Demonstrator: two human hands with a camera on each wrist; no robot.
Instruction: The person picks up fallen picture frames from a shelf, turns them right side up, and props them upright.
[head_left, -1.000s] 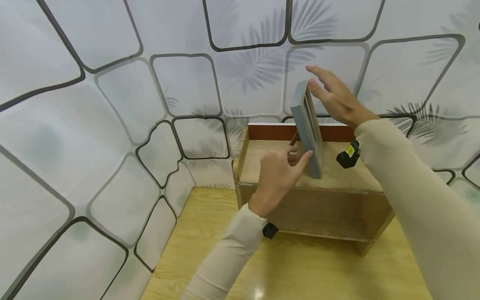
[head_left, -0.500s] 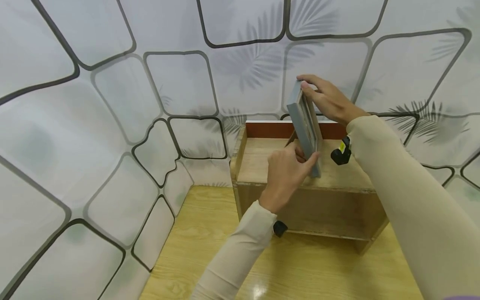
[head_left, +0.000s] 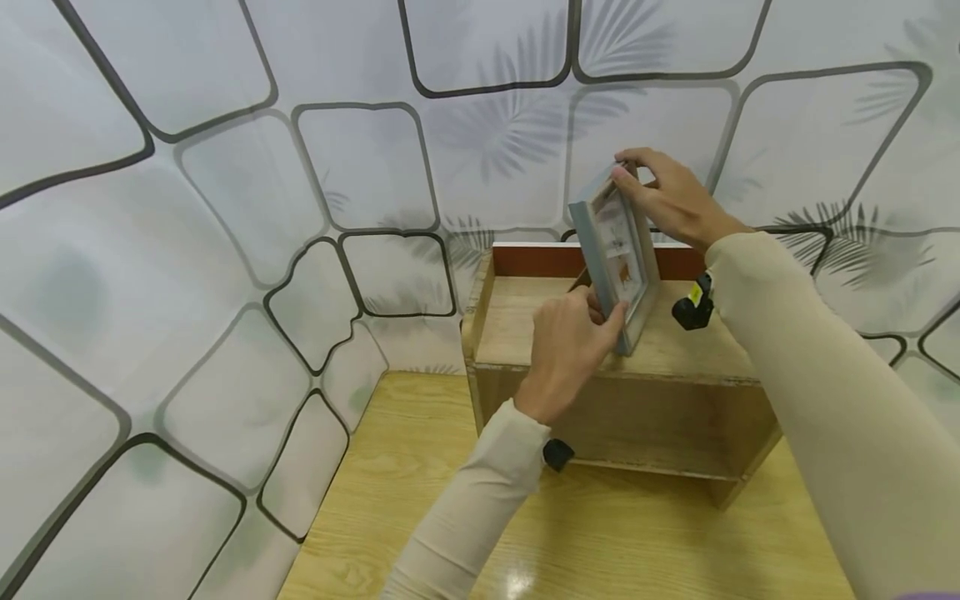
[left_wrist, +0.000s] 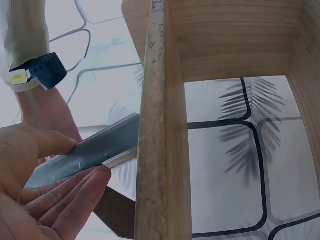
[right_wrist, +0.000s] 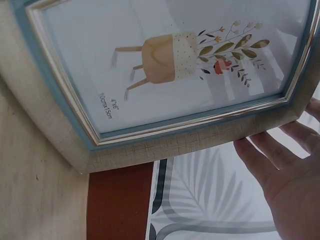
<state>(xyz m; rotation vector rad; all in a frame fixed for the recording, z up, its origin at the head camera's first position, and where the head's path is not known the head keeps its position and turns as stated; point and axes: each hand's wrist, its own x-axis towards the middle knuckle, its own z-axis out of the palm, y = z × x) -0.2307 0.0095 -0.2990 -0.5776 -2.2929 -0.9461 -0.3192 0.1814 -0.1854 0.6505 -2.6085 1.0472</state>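
A picture frame (head_left: 588, 250) with a grey-blue side and beige front border stands tilted on the wooden shelf unit (head_left: 697, 342). My left hand (head_left: 566, 346) pinches its lower near edge between thumb and fingers. At the upper far corner, my right hand (head_left: 667, 200) grips it, thumb toward the front. The right wrist view shows the frame's illustrated insert (right_wrist: 170, 60), turned sideways, and the right fingers (right_wrist: 270, 155) along the border. In the left wrist view, a dark stand leg (left_wrist: 115, 212) sticks out behind the frame.
The shelf unit has a raised left side (head_left: 477, 308), a reddish-brown strip (head_left: 525, 261) along the back and a lower compartment (head_left: 645, 425). It rests on a yellow wood-grain surface (head_left: 420, 467). Patterned wall covering (head_left: 367, 167) rises behind and to the left.
My right hand has come down onto the frame's upper corner and taken hold. The frame has turned so that its front shows more to the head view. My left hand has kept near the lower edge.
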